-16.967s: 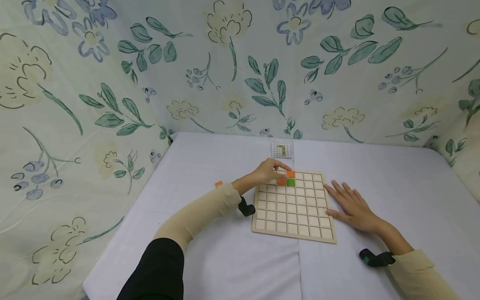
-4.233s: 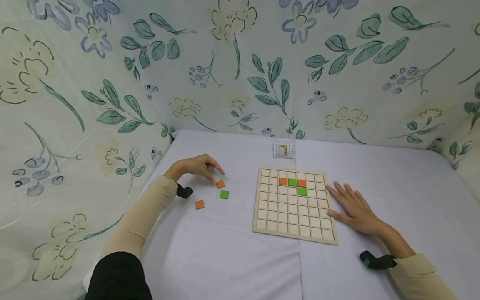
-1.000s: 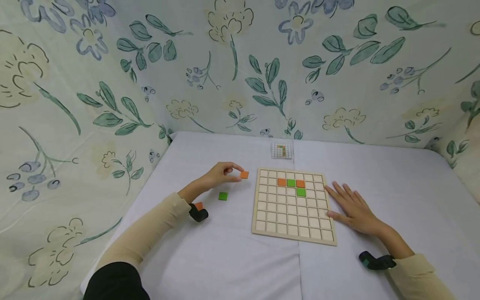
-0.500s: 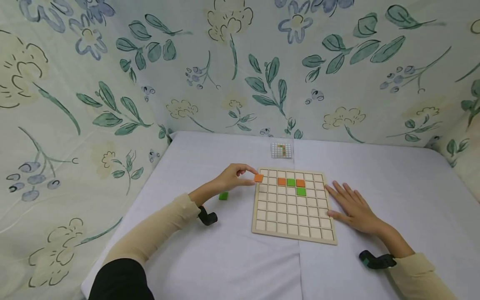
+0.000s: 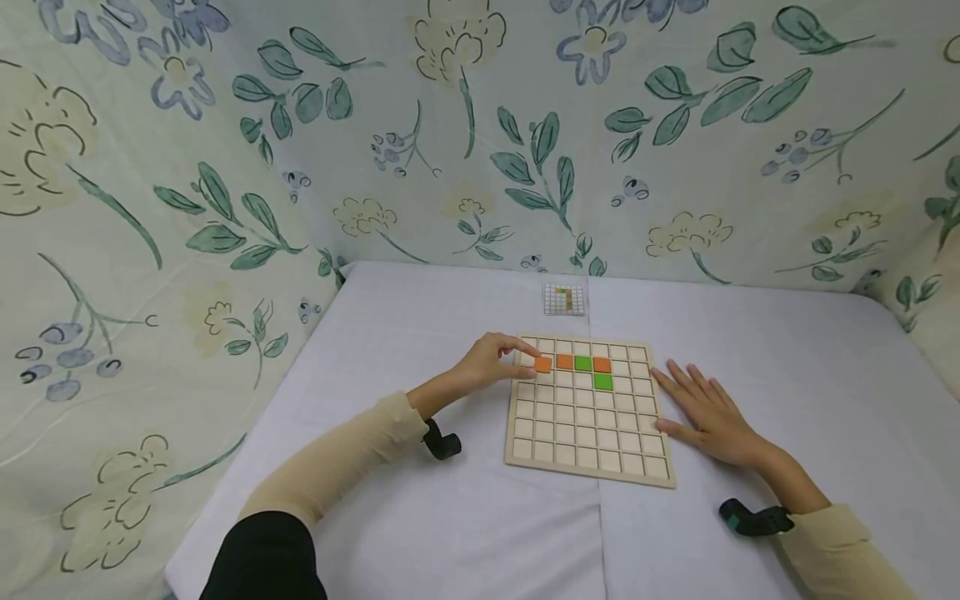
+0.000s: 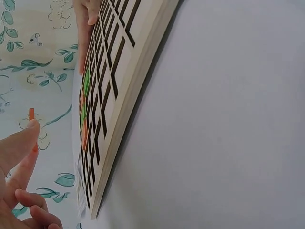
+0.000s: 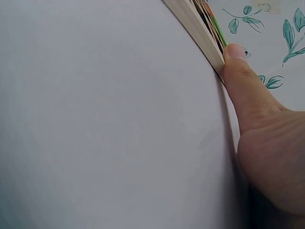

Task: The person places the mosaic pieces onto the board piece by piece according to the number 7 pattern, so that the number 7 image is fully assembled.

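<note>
A wooden grid board (image 5: 588,450) lies on the white table. In its second row sit an orange tile (image 5: 565,362), a green tile (image 5: 582,362) and another orange tile (image 5: 602,364), with a second green tile (image 5: 602,381) one row nearer. My left hand (image 5: 497,360) pinches a further orange tile (image 5: 543,364) over the board's far left part, just left of the row; that held tile (image 6: 31,114) shows edge-on above the fingers in the left wrist view. My right hand (image 5: 705,412) lies flat on the table, its thumb (image 7: 243,81) against the board's right edge (image 7: 193,21).
A small pattern card (image 5: 564,299) lies on the table beyond the board. Floral cloth walls (image 5: 480,133) close in the back and left sides. The white table cloth (image 5: 465,533) spreads in front of the board.
My left hand has carried the orange tile rightward from the table onto the board's far left part. My forearm now hides the loose green tile. The right hand has not moved.
</note>
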### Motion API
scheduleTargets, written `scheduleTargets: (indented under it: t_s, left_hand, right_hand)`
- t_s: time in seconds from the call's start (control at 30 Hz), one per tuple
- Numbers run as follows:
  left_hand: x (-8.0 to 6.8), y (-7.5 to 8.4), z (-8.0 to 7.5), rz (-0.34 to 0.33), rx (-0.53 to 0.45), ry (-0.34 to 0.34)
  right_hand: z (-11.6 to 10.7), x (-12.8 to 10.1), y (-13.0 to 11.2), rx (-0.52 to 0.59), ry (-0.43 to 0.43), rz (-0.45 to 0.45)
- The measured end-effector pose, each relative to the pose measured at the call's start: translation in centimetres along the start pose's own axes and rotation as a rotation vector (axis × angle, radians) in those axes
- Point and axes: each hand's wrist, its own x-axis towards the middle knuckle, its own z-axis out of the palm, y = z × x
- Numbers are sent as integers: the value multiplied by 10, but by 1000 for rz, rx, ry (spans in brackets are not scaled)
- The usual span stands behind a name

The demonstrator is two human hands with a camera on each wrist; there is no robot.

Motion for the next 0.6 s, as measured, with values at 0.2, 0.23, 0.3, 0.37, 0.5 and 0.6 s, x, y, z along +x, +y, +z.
scheduleTargets:
  t_s: [0.2, 0.23, 0.3, 0.37, 0.5, 0.6]
  left_hand:
    - [2, 4, 12, 11, -23, -12]
    - [3, 5, 14, 9, -29, -12]
    - [4, 6, 18, 6, -30, -13]
    - [4, 8, 22, -2, -32, -12]
    - [7, 12, 29, -20, -14, -9]
    - [10, 14, 34, -21, -15, -13]
  right_hand:
    - [1, 0, 0, 0, -4, 5]
    - [1, 0, 0, -1, -4, 5]
    - [1, 0, 1, -2, -2, 4]
    - [1, 0, 1, -5, -1, 1]
    - [0, 0, 2, -6, 0, -4]
    - [1, 0, 3, -6, 1, -5]
